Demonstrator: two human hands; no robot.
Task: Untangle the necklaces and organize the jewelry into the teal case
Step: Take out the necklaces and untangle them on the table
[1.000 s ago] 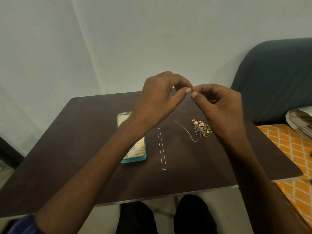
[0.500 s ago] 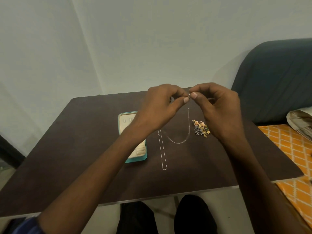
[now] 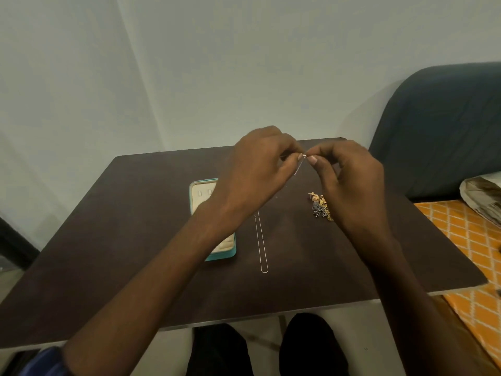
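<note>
Silver chain: a fine necklace [image 3: 300, 166] is pinched at centre frame, above the tabletop [image 3: 135, 240], only a short glinting stretch showing.
Fingers: left hand [image 3: 257, 169] and right hand [image 3: 349, 180] both clenched on that chain, thumb tips nearly meeting.
Done: one necklace [image 3: 261, 240] lies straight, just right of the case.
Left: the earring heap [image 3: 321, 206], right of centre, looks unsorted.
Teal case [image 3: 221, 255]: open, cream lining; contents mostly hidden by the left forearm, so I cannot tell.
</note>
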